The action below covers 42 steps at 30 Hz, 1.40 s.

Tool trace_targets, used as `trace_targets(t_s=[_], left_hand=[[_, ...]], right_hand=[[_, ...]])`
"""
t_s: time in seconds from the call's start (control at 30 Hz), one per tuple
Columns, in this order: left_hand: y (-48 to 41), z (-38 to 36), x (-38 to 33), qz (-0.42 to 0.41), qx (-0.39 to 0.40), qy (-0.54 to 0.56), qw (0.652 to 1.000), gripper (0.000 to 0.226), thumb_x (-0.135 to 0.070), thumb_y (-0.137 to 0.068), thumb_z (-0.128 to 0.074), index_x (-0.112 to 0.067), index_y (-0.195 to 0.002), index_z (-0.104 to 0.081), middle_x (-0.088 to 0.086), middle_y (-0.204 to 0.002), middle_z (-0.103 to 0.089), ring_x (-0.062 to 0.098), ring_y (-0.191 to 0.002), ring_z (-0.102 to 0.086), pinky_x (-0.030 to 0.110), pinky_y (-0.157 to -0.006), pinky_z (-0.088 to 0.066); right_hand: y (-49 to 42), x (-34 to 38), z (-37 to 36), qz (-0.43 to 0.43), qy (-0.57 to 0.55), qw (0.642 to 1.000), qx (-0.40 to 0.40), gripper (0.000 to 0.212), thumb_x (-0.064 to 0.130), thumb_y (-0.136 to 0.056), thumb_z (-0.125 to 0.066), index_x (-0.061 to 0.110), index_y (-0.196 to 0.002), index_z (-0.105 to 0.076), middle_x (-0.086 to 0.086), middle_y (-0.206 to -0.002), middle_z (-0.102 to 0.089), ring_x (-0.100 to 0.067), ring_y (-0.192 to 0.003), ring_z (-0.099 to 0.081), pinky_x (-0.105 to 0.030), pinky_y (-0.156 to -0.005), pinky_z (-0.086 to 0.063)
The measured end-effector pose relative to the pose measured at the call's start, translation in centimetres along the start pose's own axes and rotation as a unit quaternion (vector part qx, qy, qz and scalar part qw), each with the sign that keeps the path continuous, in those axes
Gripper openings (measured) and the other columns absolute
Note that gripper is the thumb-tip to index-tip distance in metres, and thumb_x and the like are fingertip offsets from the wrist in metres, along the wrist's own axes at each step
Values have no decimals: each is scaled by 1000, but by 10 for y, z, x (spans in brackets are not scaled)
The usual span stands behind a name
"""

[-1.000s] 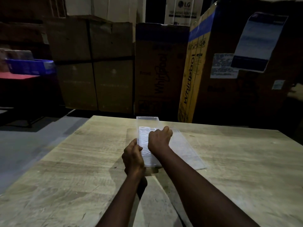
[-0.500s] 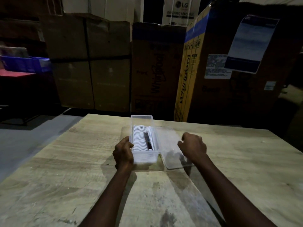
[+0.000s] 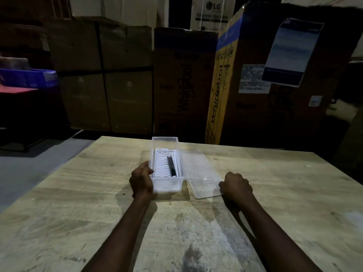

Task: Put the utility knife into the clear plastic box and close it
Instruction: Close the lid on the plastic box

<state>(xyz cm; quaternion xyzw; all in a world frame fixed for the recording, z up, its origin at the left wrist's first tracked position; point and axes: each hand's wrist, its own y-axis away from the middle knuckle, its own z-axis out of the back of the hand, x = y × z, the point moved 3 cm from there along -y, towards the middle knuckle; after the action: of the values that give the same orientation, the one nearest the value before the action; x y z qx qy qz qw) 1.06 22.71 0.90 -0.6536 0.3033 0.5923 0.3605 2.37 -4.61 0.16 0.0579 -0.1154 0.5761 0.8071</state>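
— Box (image 3: 167, 185) first: where does it sit?

— Clear plastic, long and narrow, on the wooden table (image 3: 78, 203) toward the far edge, its length running away from the person. It has no cover on it. A white ribbed tray (image 3: 162, 165) lies in the bottom.

— Knife?

— The utility knife (image 3: 171, 166) is inside the box, a dark slim bar lying flat on the ribbed tray, toward the right wall and lined up with the box's length.

— Lid?

— The clear lid (image 3: 200, 171) lies flat on the table just to the right of the box, its long edge close alongside. Whether the two are joined along that edge I cannot tell.

— Hands?

— The left hand (image 3: 141, 180) is closed around the box's near left corner, thumb on the rim, fingers wrapped on the outer wall. The right hand (image 3: 236, 185) is curled at the lid's near right corner, fingertips touching its edge; whether they actually pinch the lid is hidden by the knuckles. Both forearms reach in from the bottom of the view.

— Behind the table?

— Tall cardboard cartons (image 3: 186, 81) stand in a row in dim light, and a blue bin (image 3: 27, 77) sits far left.
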Motion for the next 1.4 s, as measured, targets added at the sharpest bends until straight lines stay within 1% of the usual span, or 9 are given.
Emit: trace_targets(t_s=[0.13, 0.23, 0.37, 0.47, 0.63, 0.8, 1.0, 1.17, 1.4], left_hand=[[1, 1, -2, -7, 0, -2, 1000, 59, -25, -60, -37, -8, -105, -71, 22, -107, -70, 32, -100, -60, 28, -72, -33], [1, 1, -3, -10, 3, -9, 1000, 59, -26, -61, -37, -8, -104, -71, 22, -107, -70, 33, -100, -60, 28, -72, -32], [2, 1, -5, -4, 3, 2, 1000, 58, -26, -61, -37, -8, -103, -72, 20, -106, -70, 30, -97, -59, 30, -74, -35], [3, 1, -5, 0, -1, 6, 1000, 55, -25, -61, -38, -9, -101, -72, 20, -106, -70, 32, -99, -60, 33, -76, -39], [4, 1, -7, 1, 1, 3, 1000, 52, -24, -60, -38, -10, -96, -73, 21, -104, -70, 28, -90, -57, 32, -73, -36], [5, 2, -8, 0, 9, -10, 1000, 53, -25, -62, -39, -9, -99, -72, 18, -106, -70, 27, -89, -56, 34, -74, -39], [3, 1, -6, -13, 11, -8, 1000, 53, -29, -67, -40, -9, -105, -72, 16, -106, -72, 27, -90, -60, 35, -73, -41], [-3, 1, 3, -14, 9, -19, 1000, 29, -14, -91, -46, -5, -93, -74, 15, -93, -72, 33, -93, -64, 32, -69, -37], [-9, -1, 14, -4, 16, -40, 999, 36, -27, -93, -43, -6, -108, -68, 20, -117, -67, 35, -106, -61, 28, -72, -38]], right_hand=[[-1, 5, 4, 2, -53, 996, -73, 18, 21, -93, -46, 9, -102, -54, -14, -105, -64, -34, -93, -61, -35, -72, -44], [-6, 5, 2, -18, -245, 963, -110, 12, 20, -95, -47, 10, -97, -53, -18, -97, -65, -34, -79, -61, -36, -65, -49], [-13, 12, -9, -73, -598, 797, -48, 17, 18, -91, -61, 17, -106, -53, -23, -95, -67, -35, -60, -69, -44, -52, -58], [-21, 26, -8, -101, -710, 696, -27, 31, 8, -87, -65, 17, -114, -52, -21, -91, -67, -34, -70, -71, -43, -62, -57], [-18, 61, 17, -9, -562, 790, -245, 25, 14, -89, -67, 10, -114, -69, -10, -98, -74, -24, -86, -71, -41, -76, -60], [15, 113, 45, 255, -354, 819, -372, 26, 2, -92, -61, 0, -118, -64, -16, -96, -74, -22, -79, -71, -28, -66, -60], [25, 152, 21, 451, -168, 808, -338, 36, 7, -81, -67, 1, -117, -67, -14, -106, -74, -25, -90, -72, -33, -76, -61], [34, 168, 5, 513, -122, 799, -289, 37, -8, -74, -70, 4, -110, -71, -14, -104, -75, -28, -91, -72, -40, -72, -61], [47, 167, 2, 516, -106, 810, -259, 39, -6, -65, -77, 6, -102, -75, -14, -98, -76, -29, -86, -74, -40, -70, -62]])
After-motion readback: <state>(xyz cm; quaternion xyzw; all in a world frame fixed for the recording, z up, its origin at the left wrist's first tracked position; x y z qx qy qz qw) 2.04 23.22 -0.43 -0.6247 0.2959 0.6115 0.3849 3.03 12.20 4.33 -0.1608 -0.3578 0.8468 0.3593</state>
